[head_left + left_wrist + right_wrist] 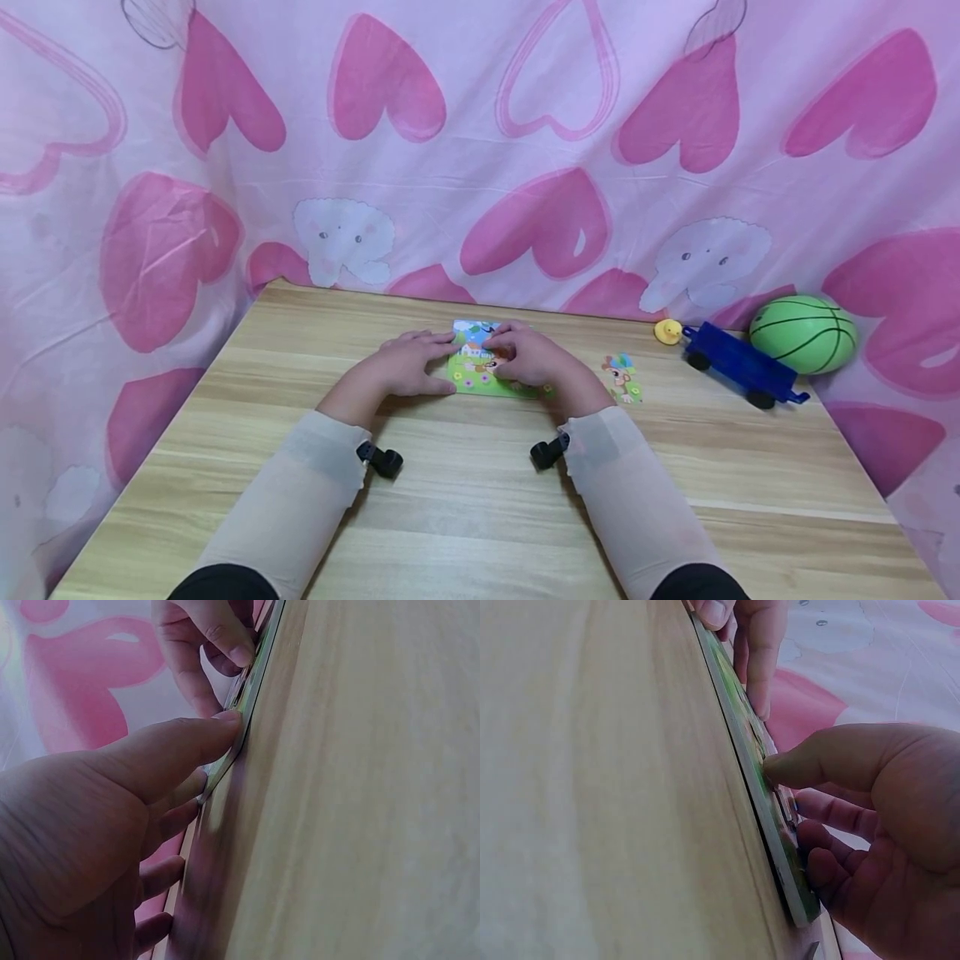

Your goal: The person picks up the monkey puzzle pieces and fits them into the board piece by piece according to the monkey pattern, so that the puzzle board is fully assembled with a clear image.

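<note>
A thin, colourful picture puzzle board [468, 385] lies flat on the table, showing sky, houses and flowers on green. At its left edge is the left hand [408, 364], fingers spread and fairly straight, with the thumb resting on the board's edge in the left wrist view. Over the middle of the board, the right hand [534, 358] has its thumb and curled fingers at a brown-patterned puzzle piece [497, 358], pinching it low against the surface; the fingers partly hide it. Right of that hand lies a loose puzzle piece [621, 379] with a cartoon animal.
Toward the table's back right stand a small yellow duck [667, 332], a blue toy wagon [738, 360] with black wheels, and a green ball [804, 334]. A pink heart-patterned curtain [465, 150] hangs behind the wooden table [465, 517].
</note>
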`<action>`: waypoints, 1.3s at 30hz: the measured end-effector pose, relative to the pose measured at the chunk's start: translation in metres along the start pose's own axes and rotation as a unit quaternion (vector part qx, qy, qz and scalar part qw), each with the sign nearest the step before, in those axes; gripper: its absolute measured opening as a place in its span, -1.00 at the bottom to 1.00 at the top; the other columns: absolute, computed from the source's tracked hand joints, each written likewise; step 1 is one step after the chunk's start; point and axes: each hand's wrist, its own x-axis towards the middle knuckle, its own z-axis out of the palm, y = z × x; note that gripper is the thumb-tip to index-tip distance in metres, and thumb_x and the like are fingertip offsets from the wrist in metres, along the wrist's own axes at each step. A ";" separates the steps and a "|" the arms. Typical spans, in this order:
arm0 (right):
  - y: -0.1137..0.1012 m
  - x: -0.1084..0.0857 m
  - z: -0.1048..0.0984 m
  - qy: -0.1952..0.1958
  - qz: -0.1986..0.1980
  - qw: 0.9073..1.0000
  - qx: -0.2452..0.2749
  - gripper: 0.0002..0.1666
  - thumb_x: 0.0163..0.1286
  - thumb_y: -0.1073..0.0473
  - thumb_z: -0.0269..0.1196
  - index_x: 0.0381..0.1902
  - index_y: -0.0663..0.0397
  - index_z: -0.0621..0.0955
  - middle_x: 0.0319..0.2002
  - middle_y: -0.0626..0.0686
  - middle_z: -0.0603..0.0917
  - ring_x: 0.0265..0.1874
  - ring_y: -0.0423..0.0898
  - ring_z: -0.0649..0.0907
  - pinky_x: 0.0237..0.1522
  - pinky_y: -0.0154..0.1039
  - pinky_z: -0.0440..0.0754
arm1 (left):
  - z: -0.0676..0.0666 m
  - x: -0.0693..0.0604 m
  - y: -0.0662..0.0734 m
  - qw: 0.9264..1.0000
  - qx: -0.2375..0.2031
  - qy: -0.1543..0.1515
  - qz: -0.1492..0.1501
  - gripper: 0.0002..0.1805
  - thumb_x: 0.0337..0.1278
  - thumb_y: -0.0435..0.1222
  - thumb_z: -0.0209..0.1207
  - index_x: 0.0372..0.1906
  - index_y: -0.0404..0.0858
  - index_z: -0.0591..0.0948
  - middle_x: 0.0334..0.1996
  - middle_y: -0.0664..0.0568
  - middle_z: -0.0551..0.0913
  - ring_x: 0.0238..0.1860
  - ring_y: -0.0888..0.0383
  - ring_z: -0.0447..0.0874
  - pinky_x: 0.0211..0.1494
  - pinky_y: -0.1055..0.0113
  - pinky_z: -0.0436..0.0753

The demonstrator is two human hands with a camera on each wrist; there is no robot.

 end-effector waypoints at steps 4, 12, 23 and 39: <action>0.000 0.000 -0.001 0.003 0.007 1.000 -0.012 -0.37 0.45 0.03 0.43 0.46 -0.26 0.62 0.50 -0.06 0.40 0.25 0.02 0.54 0.31 -0.05 0.61 | -0.001 -0.001 0.002 1.000 -0.001 -0.001 -0.001 -0.11 0.31 0.29 0.30 0.67 0.24 0.30 0.76 0.27 0.09 0.78 -0.19 -0.07 0.68 -0.50 0.09; 0.000 0.003 0.000 0.005 0.016 1.000 -0.005 -0.35 0.49 0.05 0.41 0.50 -0.22 0.58 0.49 -0.04 0.39 0.27 0.02 0.55 0.34 -0.01 0.64 | -0.002 -0.002 0.003 1.000 -0.001 0.000 -0.002 -0.12 0.32 0.28 0.29 0.67 0.24 0.29 0.76 0.26 0.10 0.79 -0.19 -0.07 0.68 -0.49 0.09; 0.000 0.002 -0.002 -0.001 0.010 1.000 0.013 -0.35 0.47 0.09 0.41 0.49 -0.21 0.60 0.51 -0.04 0.38 0.26 0.02 0.54 0.00 -0.16 0.72 | 0.000 0.000 0.001 1.000 -0.002 -0.002 -0.003 -0.11 0.31 0.30 0.29 0.67 0.27 0.28 0.76 0.27 0.08 0.79 -0.19 -0.09 0.69 -0.49 0.07; -0.005 0.001 -0.002 -0.005 -0.003 1.000 -0.026 -0.36 0.48 0.01 0.42 0.48 -0.22 0.60 0.44 -0.04 0.42 0.18 0.00 0.52 0.29 -0.06 0.57 | 0.000 -0.001 0.003 1.000 -0.003 -0.003 -0.007 -0.12 0.32 0.29 0.29 0.68 0.27 0.28 0.76 0.28 0.07 0.79 -0.18 -0.10 0.70 -0.48 0.06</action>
